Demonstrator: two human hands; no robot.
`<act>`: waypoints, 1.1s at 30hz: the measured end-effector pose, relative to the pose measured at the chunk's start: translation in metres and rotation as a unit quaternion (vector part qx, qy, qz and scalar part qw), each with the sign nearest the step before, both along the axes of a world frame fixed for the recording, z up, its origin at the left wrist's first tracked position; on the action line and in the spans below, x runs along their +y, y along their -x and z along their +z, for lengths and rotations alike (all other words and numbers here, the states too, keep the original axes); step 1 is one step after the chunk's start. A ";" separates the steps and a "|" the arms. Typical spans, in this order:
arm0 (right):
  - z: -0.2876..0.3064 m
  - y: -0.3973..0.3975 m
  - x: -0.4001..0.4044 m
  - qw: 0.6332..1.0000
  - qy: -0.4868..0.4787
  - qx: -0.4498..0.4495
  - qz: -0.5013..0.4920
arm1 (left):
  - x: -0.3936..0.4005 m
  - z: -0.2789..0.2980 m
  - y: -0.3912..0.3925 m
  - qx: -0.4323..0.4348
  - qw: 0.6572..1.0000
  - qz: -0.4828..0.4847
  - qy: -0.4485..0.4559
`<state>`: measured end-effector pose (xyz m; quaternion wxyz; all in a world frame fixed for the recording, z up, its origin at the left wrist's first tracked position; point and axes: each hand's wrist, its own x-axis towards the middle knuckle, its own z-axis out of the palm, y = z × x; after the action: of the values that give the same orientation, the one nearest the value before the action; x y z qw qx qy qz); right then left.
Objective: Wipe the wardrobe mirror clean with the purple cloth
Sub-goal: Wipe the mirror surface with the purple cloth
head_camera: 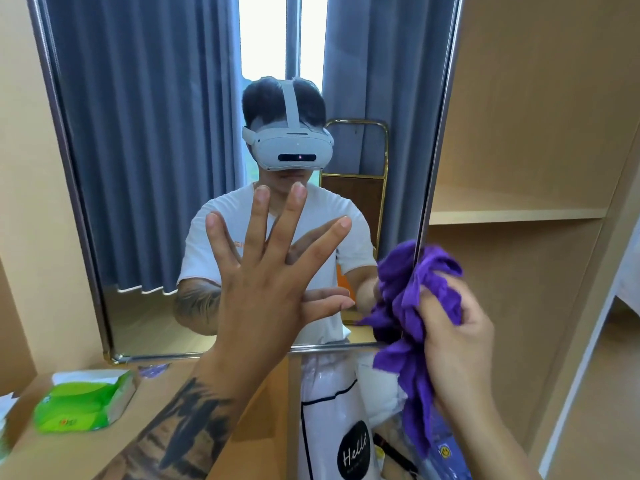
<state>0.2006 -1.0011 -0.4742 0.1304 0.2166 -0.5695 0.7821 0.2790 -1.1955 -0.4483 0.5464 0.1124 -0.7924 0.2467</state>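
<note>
The right hand (457,344), nearest at four o'clock, clenches the purple cloth (412,306) against the mirror (156,168) edge; the left hand (273,271) braces flat, fingers spread. Wiping underway; next sweep toward ten o'clock.

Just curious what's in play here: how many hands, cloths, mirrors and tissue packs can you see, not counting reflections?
Hands: 2, the left hand and the right hand
Purple cloth: 1
Mirror: 1
Green tissue pack: 1
Total: 5
</note>
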 end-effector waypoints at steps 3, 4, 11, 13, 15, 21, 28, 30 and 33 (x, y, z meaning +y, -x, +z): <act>-0.039 -0.006 0.004 0.998 -0.018 -0.055 0.010 | 0.000 0.000 0.000 -0.001 1.000 0.008 0.009; -0.041 -0.007 0.006 0.998 -0.025 -0.061 0.017 | 0.000 0.000 0.000 -0.003 1.000 0.010 0.010; 0.042 0.003 0.004 0.999 0.018 0.030 0.041 | 0.002 0.001 -0.001 -0.007 1.000 0.001 -0.005; 0.042 0.003 0.004 0.998 0.018 0.032 0.043 | 0.002 0.001 -0.001 -0.007 1.000 -0.002 -0.007; 0.017 0.002 0.006 0.999 -0.009 0.015 0.027 | 0.001 0.001 -0.001 -0.008 1.000 -0.006 -0.010; -0.032 -0.003 0.009 0.998 -0.048 -0.048 0.018 | 0.002 0.000 -0.002 -0.015 1.000 0.004 -0.007; 0.041 0.005 0.004 0.998 0.014 0.036 0.049 | 0.001 -0.001 -0.001 -0.009 1.000 -0.001 -0.005; 0.017 -0.003 0.004 0.999 -0.010 0.018 0.026 | -0.001 -0.001 0.000 -0.007 1.000 -0.004 -0.004; -0.027 -0.016 0.007 0.998 -0.053 -0.044 0.012 | 0.000 -0.001 0.000 -0.005 1.000 -0.004 0.001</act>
<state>0.2165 -0.9945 -0.5012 0.0845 0.1957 -0.6127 0.7611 0.2794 -1.1958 -0.4489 0.5440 0.1074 -0.7952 0.2453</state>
